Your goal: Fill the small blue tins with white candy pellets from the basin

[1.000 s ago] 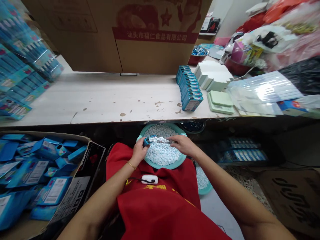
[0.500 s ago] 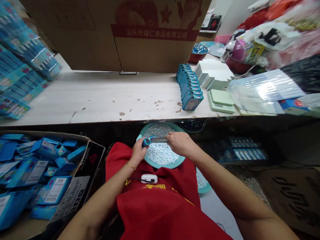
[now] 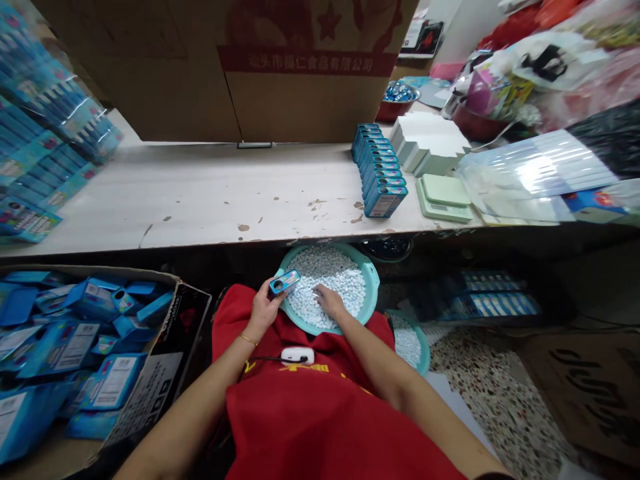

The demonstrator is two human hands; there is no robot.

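My left hand (image 3: pixel 265 308) is closed around a small blue printed box (image 3: pixel 285 283), held tilted over the left rim of a turquoise basin (image 3: pixel 371 293). A dark round spot shows on the end of the box turned toward me. Small white pellets (image 3: pixel 345 287), which look like candies, fill the basin on my lap. My right hand (image 3: pixel 330 303) reaches down to the pellets, its fingers drawn together. A bit of something greyish shows at its fingertips, too small to name.
On the white table (image 3: pixel 210 200) stand a row of blue boxes (image 3: pixel 383 183), a pale green scale (image 3: pixel 445 197) and a large carton (image 3: pixel 300 100). An open carton of blue boxes (image 3: pixel 107 380) is at left. A second basin (image 3: pixel 425 347) of pellets sits lower right.
My right hand has moved from beside the box down into the pellets. The long greyish strip between it and the box no longer shows. The box has shifted slightly left and turned.
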